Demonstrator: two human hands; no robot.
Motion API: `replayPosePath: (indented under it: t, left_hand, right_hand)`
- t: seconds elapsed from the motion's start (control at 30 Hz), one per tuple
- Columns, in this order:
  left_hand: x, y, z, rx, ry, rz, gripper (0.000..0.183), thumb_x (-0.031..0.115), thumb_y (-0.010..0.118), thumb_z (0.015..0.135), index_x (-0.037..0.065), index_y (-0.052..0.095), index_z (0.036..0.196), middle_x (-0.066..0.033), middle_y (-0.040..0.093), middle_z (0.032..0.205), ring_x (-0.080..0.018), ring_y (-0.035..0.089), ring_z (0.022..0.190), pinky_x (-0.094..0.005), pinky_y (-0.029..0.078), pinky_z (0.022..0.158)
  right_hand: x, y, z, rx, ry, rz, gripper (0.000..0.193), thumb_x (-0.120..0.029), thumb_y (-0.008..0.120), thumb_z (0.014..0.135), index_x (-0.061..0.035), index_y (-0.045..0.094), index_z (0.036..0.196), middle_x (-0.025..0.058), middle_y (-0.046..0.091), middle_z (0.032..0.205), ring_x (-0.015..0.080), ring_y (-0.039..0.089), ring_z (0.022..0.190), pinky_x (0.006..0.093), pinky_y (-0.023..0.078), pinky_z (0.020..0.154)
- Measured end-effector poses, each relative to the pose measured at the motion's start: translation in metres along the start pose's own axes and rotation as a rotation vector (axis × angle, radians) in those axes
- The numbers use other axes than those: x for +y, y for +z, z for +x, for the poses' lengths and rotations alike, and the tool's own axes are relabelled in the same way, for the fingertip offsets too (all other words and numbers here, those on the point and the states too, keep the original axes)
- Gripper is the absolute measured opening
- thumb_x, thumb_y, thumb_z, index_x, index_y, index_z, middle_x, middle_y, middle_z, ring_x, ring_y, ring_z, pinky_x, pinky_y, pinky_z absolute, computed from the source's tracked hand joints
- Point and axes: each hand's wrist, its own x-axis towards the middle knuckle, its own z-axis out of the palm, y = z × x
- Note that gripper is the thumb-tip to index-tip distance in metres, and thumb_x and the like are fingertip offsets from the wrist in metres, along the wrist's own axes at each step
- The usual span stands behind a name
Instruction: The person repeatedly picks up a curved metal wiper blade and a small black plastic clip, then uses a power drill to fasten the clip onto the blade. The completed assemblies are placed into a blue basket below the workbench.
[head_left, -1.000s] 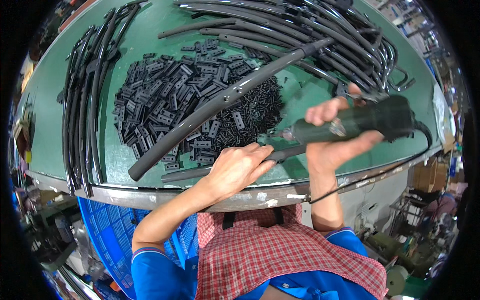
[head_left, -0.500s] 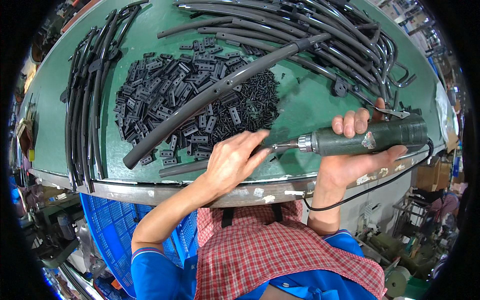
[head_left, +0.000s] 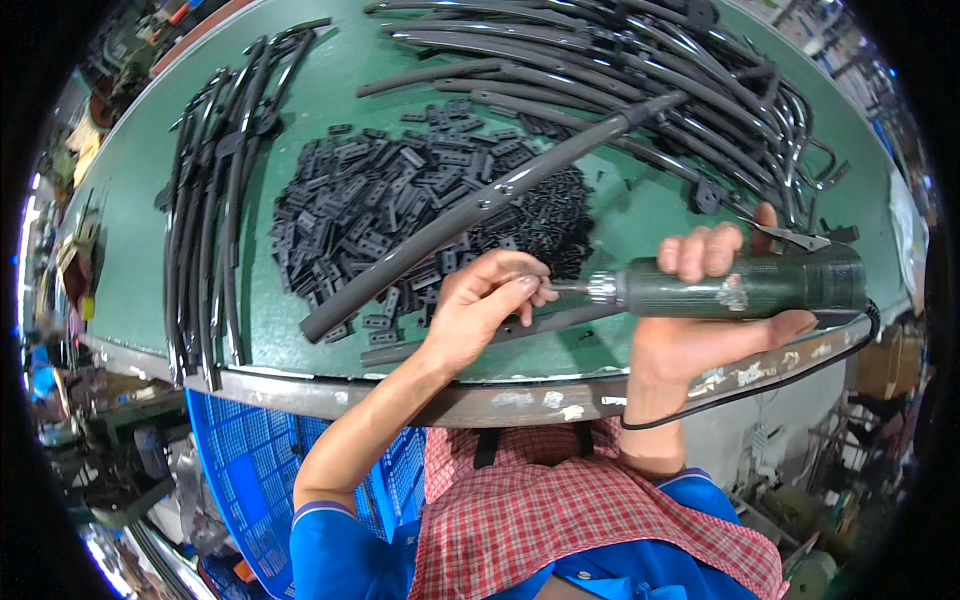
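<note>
My right hand (head_left: 690, 340) is wrapped around a dark green electric screwdriver (head_left: 750, 287), which lies level with its bit pointing left. My left hand (head_left: 478, 305) is closed in a pinch at the bit's tip. What its fingers hold is too small and hidden to make out. Behind my hands a grey metal tube (head_left: 420, 248) with holes along it slants across a heap of black rectangular plastic pieces (head_left: 360, 195) and a pile of small dark screws (head_left: 570, 205). Another grey tube (head_left: 405, 352) runs beneath my left hand, near the table edge.
Bent dark tube frames (head_left: 215, 190) stand bunched at the left of the green table (head_left: 650, 210). Many more tube frames (head_left: 690, 90) are stacked at the far right. The screwdriver's black cord (head_left: 740, 402) loops past the front edge. A blue plastic crate (head_left: 250, 480) sits below the table.
My left fingers have drawn together into a pinch at the screwdriver's tip. The whole view has shifted slightly, while the right hand keeps its hold on the screwdriver.
</note>
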Motion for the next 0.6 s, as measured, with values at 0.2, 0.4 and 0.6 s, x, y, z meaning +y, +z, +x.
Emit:
replayPosePath:
  t: [0.2,0.4,0.6]
  left_hand:
    - [0.0024,-0.0074,-0.0009,-0.074,-0.108,-0.097,0.019,0.012,0.052,0.095,-0.001,0.060,0.107,-0.0100,0.067,0.088,-0.0122,0.058,0.072,-0.0261,0.049,0.067]
    - [0.0048,-0.0076,-0.0006,-0.198,-0.101,-0.097,0.023,0.017,0.047,0.099,0.000,0.056,0.111,-0.0083,0.061,0.079,-0.0144,0.057,0.070,-0.0280,0.046,0.065]
    - [0.0048,-0.0097,-0.0018,-0.273,-0.068,-0.111,0.025,0.021,0.044,0.101,0.002,0.055,0.113,-0.0043,0.056,0.075,-0.0114,0.051,0.068,-0.0253,0.043,0.064]
  right_hand:
    - [0.0050,0.0059,-0.0015,-0.120,-0.048,-0.041,0.092,-0.078,0.045,0.078,-0.0036,0.043,0.131,0.0025,0.042,0.072,0.0140,0.041,0.060,0.0303,0.035,0.057]
    - [0.0037,0.0013,0.0017,0.096,-0.026,-0.030,0.090,-0.078,0.045,0.079,-0.0045,0.043,0.131,0.0018,0.043,0.071,0.0126,0.041,0.058,0.0290,0.035,0.053]
    - [0.0068,0.0033,-0.0002,0.135,-0.011,-0.076,0.080,-0.072,0.041,0.085,-0.0037,0.046,0.126,0.0006,0.040,0.070,0.0111,0.039,0.058,0.0266,0.033,0.054]
